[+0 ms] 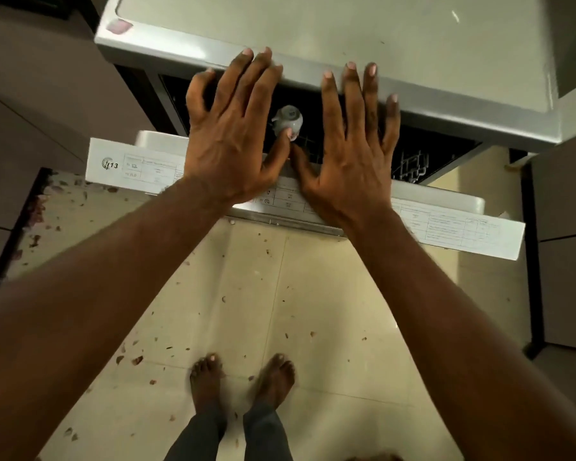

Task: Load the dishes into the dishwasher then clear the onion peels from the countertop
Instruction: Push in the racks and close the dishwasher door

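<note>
I look straight down at the dishwasher [313, 31], whose door [459, 231] stands partly open with a white label strip along its top edge. My left hand [236, 134] and my right hand [353, 141] are side by side over the gap, fingers straight and spread, fingertips reaching the silver front edge of the machine's top. Whether the palms touch the door I cannot tell. Between the hands, an upturned white cup [288, 119] sits in the dark rack [413, 164] inside. Onion peels [137, 360] lie scattered on the floor tiles.
More peel bits [37, 207] lie on a speckled surface at the left, beside the door. Cabinet fronts [566, 254] flank the dishwasher on both sides. My bare feet [243, 377] stand on the cream tiles just in front of the door.
</note>
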{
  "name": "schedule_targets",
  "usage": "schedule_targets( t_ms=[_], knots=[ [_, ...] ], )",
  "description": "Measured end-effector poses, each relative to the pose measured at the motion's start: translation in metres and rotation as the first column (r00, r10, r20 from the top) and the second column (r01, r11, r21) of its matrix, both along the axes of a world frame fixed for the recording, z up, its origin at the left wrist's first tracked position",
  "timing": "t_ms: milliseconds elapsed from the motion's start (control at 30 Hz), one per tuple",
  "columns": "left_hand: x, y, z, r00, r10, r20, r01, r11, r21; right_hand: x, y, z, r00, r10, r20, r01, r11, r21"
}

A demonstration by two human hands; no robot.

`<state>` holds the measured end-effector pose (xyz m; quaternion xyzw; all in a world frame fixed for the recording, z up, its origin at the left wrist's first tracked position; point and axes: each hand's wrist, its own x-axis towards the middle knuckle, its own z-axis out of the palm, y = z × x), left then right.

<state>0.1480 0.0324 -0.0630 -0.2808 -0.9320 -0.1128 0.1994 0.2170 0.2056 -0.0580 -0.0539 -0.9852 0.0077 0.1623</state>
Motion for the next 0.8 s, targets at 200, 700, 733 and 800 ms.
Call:
schedule_targets(
  t_ms=[200,700,733,800],
  knots=[
    [-0.030,0.014,0.007,0.994,-0.013,-0.108,0.019,0.998,0.053,-0.023,0.012,0.003,0.960,0.052,-0.273,-0.086,0.990,-0.111],
    [-0.081,0.036,0.023,0.992,-0.036,-0.119,0.043,0.998,0.051,-0.077,0.037,0.014,0.887,0.071,-0.455,-0.064,0.997,0.031],
    [-0.080,0.036,0.024,0.992,-0.054,-0.110,0.059,0.997,0.042,-0.077,0.037,0.015,0.891,0.068,-0.448,-0.064,0.998,0.023],
    [-0.075,0.034,0.024,0.993,-0.091,-0.081,0.092,0.996,0.013,-0.075,0.038,0.015,0.897,0.062,-0.439,-0.060,0.998,0.019]
  ],
)
